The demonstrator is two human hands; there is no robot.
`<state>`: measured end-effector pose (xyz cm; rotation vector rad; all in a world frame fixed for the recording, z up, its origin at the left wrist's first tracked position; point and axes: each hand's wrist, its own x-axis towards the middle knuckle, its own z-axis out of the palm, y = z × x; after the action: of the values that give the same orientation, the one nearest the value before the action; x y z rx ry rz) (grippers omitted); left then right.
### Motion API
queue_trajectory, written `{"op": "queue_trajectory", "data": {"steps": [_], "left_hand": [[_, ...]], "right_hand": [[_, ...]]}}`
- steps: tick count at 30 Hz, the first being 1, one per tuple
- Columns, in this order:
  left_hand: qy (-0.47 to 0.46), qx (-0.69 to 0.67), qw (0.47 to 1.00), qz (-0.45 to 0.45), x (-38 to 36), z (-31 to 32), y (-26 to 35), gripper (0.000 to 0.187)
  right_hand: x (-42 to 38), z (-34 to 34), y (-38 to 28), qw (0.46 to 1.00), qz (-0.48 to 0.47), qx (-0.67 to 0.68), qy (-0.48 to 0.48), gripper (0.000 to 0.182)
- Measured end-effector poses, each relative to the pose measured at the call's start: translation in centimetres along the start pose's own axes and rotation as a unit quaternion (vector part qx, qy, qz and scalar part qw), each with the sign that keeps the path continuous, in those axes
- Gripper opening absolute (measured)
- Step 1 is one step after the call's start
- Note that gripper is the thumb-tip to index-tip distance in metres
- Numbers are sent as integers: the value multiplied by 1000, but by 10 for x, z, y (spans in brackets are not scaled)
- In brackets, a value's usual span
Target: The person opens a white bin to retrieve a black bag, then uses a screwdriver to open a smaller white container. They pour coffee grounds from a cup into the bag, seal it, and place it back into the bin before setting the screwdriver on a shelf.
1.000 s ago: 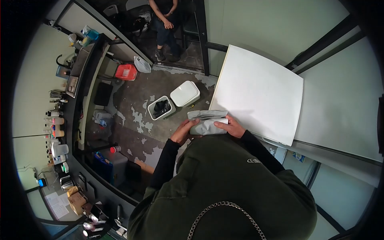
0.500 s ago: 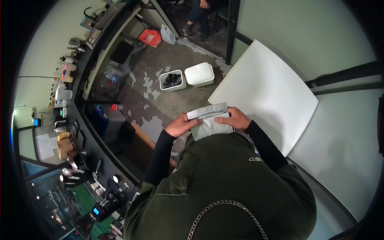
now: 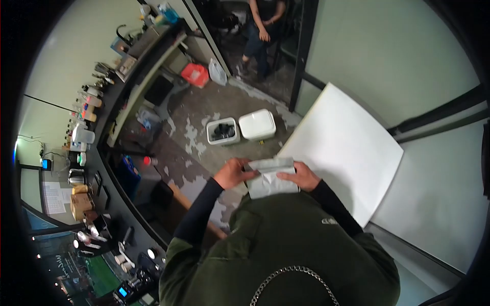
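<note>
A light grey-white pouch point(image 3: 273, 184) is held up close in front of my chest, its top part folded over or creased. My left hand point(image 3: 234, 173) grips its left edge near the top, fingers curled and thumb on the front. On the right side, my right hand point(image 3: 302, 177) holds the pouch with the thumb lying across its front face. What the pouch contains is hidden.
A white table point(image 3: 347, 153) stands at the right. On the floor are an open white bin point(image 3: 210, 133) with something black inside, a lidded white bin point(image 3: 257, 124) and a red basket point(image 3: 195, 75). A cluttered dark counter point(image 3: 115, 201) curves along the left. Behind the doorway sits a person point(image 3: 264, 35).
The view has tilted upward, so the room and my hands appear lower. More of the seated person shows. Both hands still hold the pouch, and my left hand's fingers have shifted at its upper left corner.
</note>
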<state>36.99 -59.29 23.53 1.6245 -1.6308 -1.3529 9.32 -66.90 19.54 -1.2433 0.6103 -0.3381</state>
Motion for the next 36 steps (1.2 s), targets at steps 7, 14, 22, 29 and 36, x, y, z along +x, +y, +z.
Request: {"op": "queue_trajectory", "data": {"steps": [7,14,22,29,36], "left_hand": [[-31,136,984,113,10,-67,2,33],[-32,168,977,128,3,-112,-18,32],[-52,155,971,175,8,-127,-21,35],[-80,200,940,263,13,-111,-12,34],[-90,177,953,227,6,-87,12,34]], "right_hand": [[44,29,-24,1000,-6,-16,6,41],[88,53,-36,994,-9,-106,4,40],[100,70,-32,994,-26,-102,-1,43],[74,77,-32,996,-32,-77,-21,48],[47,77,-33,993,-42,-107,-8,52]]}}
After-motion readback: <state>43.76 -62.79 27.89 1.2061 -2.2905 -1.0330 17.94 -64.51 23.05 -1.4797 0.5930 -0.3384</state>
